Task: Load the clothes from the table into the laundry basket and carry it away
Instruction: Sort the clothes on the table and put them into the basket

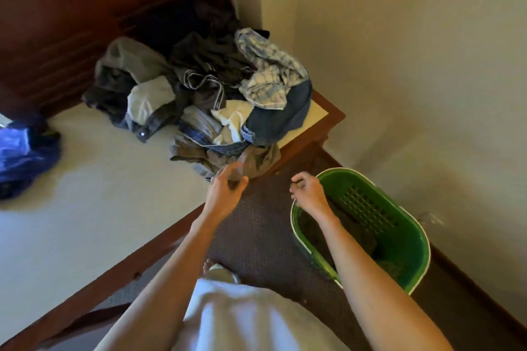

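L hand (226,189), fingers loosely spread, empty, at the table (119,168) edge, touching or just short of the brown garment (228,158) overhanging from the clothes pile (205,88). R hand (306,189), curled, empty, over near rim of the green laundry basket (399,236). Bare carpet (256,231) btwn hands.

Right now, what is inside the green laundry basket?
The green laundry basket holds some dark cloth low down at its bottom. The right hand and forearm reach across its near rim and cover part of the inside, so how many items lie there cannot be told.
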The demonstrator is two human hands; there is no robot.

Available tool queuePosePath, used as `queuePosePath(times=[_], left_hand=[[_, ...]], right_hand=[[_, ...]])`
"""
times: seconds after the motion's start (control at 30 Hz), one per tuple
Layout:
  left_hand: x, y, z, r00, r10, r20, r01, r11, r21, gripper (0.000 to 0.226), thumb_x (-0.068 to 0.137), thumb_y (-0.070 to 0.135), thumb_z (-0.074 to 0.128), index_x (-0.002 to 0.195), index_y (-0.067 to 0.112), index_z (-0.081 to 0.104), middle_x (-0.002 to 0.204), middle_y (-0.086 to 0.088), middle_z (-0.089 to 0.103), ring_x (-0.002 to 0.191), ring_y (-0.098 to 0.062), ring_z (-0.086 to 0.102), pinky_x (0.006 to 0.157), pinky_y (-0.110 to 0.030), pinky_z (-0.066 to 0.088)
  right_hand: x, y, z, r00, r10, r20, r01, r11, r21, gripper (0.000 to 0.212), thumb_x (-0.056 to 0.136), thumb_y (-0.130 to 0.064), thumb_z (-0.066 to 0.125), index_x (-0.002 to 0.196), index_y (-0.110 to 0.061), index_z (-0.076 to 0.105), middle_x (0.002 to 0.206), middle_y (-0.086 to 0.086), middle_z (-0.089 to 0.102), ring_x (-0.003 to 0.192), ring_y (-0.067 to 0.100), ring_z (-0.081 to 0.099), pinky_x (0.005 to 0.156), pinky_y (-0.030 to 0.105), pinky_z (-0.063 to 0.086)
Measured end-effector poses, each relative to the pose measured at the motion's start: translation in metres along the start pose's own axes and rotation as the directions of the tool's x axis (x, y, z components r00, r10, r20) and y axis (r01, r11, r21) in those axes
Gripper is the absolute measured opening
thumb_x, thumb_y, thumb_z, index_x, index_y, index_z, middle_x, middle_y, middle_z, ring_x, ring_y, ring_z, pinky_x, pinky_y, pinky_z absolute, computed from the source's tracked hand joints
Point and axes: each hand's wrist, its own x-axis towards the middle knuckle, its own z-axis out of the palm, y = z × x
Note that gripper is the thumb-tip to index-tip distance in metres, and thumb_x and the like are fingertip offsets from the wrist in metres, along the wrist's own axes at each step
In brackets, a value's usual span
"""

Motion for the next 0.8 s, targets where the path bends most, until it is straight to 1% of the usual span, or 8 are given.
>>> queuePosePath(times=[0.13,0.23,0.33,0.43,0.47,0.63,0.73,0.8], left_hand=[[0.018,-0.029,-0.048,0.996,0.009,-0.085,-0.010,1.000,-0.015,0.041,0.093,0.024,0.069,0.132,0.026,0.061,0.111,0.002,0.068,0.104,-0.017,0.065,0.083,-0.027,0.047],[0.035,-0.051,-0.093,0.990,0.042,-0.134,-0.047,0.998,-0.033,0.040,0.093,0.019,0.070,0.132,0.021,0.062,0.110,0.009,0.065,0.102,-0.008,0.059,0.091,-0.027,0.047],[0.052,-0.080,-0.136,0.979,0.065,-0.195,-0.069,0.998,-0.015,0.041,0.093,0.020,0.070,0.134,0.021,0.061,0.122,0.001,0.069,0.102,-0.011,0.063,0.093,-0.027,0.048],[0.058,-0.112,-0.178,0.969,-0.010,-0.248,0.004,1.000,-0.025,0.041,0.095,0.029,0.067,0.135,0.025,0.060,0.136,-0.003,0.063,0.120,-0.023,0.060,0.094,-0.029,0.043],[0.058,-0.124,-0.191,0.962,-0.045,-0.268,0.037,0.999,-0.035,0.041,0.095,0.031,0.067,0.135,0.025,0.059,0.137,-0.003,0.063,0.122,-0.024,0.059,0.096,-0.031,0.044],[0.043,-0.183,-0.237,0.890,-0.235,-0.391,0.190,0.970,-0.152,0.039,0.093,0.029,0.069,0.131,0.024,0.062,0.134,-0.002,0.064,0.120,-0.026,0.061,0.099,-0.038,0.048],[0.033,-0.206,-0.255,0.840,-0.311,-0.445,0.245,0.948,-0.201,0.036,0.093,0.029,0.069,0.129,0.023,0.064,0.134,0.000,0.064,0.120,-0.024,0.061,0.100,-0.037,0.048],[0.030,-0.218,-0.269,0.802,-0.351,-0.484,0.273,0.935,-0.226,0.035,0.092,0.027,0.070,0.126,0.022,0.065,0.131,-0.001,0.066,0.119,-0.024,0.061,0.098,-0.034,0.047]], right_hand=[[0.015,-0.070,0.045,0.981,-0.193,-0.011,0.192,0.980,-0.057,0.008,0.094,-0.015,0.062,0.097,-0.022,0.061,0.086,0.003,0.068,0.083,0.021,0.070,0.077,0.039,0.058],[0.028,-0.128,0.085,0.954,-0.299,0.015,0.300,0.950,-0.087,0.005,0.096,-0.015,0.059,0.100,-0.019,0.061,0.089,0.005,0.069,0.083,0.021,0.068,0.076,0.038,0.057],[0.041,-0.180,0.131,0.918,-0.394,0.047,0.397,0.913,-0.096,0.007,0.095,-0.013,0.058,0.099,-0.018,0.061,0.090,0.007,0.070,0.083,0.022,0.068,0.077,0.040,0.058],[0.048,-0.228,0.176,0.885,-0.460,0.072,0.465,0.877,-0.121,0.013,0.092,-0.007,0.060,0.104,-0.009,0.065,0.090,0.004,0.067,0.083,0.018,0.064,0.070,0.015,0.049],[0.050,-0.243,0.190,0.874,-0.479,0.083,0.486,0.863,-0.135,0.015,0.091,-0.006,0.061,0.105,-0.007,0.066,0.089,0.003,0.066,0.082,0.017,0.062,0.066,0.013,0.044],[0.078,-0.301,0.251,0.845,-0.522,0.111,0.534,0.823,-0.195,0.032,0.082,-0.020,0.075,0.111,-0.010,0.062,0.105,0.009,0.065,0.097,0.028,0.061,0.079,0.035,0.050],[0.105,-0.335,0.277,0.782,-0.622,0.046,0.594,0.719,-0.360,0.069,0.074,-0.037,0.084,0.129,-0.006,0.055,0.128,0.019,0.058,0.117,0.038,0.053,0.093,0.044,0.047],[0.122,-0.357,0.289,0.799,-0.601,0.028,0.539,0.694,-0.476,0.098,0.067,-0.054,0.084,0.142,-0.007,0.042,0.141,0.023,0.048,0.129,0.041,0.046,0.102,0.051,0.043]])
